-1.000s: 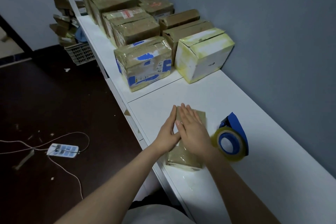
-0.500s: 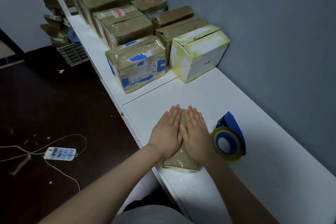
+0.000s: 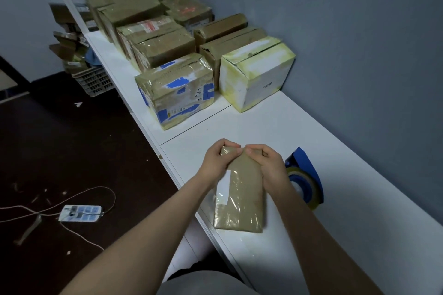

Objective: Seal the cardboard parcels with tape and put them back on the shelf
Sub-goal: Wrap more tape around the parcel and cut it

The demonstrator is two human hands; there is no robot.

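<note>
A small flat brown cardboard parcel (image 3: 239, 196), glossy with clear tape and bearing a white label, lies on the white shelf (image 3: 263, 127) in front of me. My left hand (image 3: 217, 163) grips its far left corner. My right hand (image 3: 268, 167) grips its far right corner, fingers curled over the far edge. A blue tape dispenser (image 3: 304, 175) with a roll of clear tape rests just right of my right hand, partly hidden by it.
Several taped cardboard parcels (image 3: 175, 88) and a white-and-yellow box (image 3: 254, 72) stand further back on the shelf against the blue-grey wall. To the left the dark floor holds a power strip (image 3: 80, 213) with cables, and a crate (image 3: 93, 81) of folded cardboard.
Both hands lay flat on top of the parcel before; now their fingers are curled over its far edge and grip its corners. More of the parcel's top shows.
</note>
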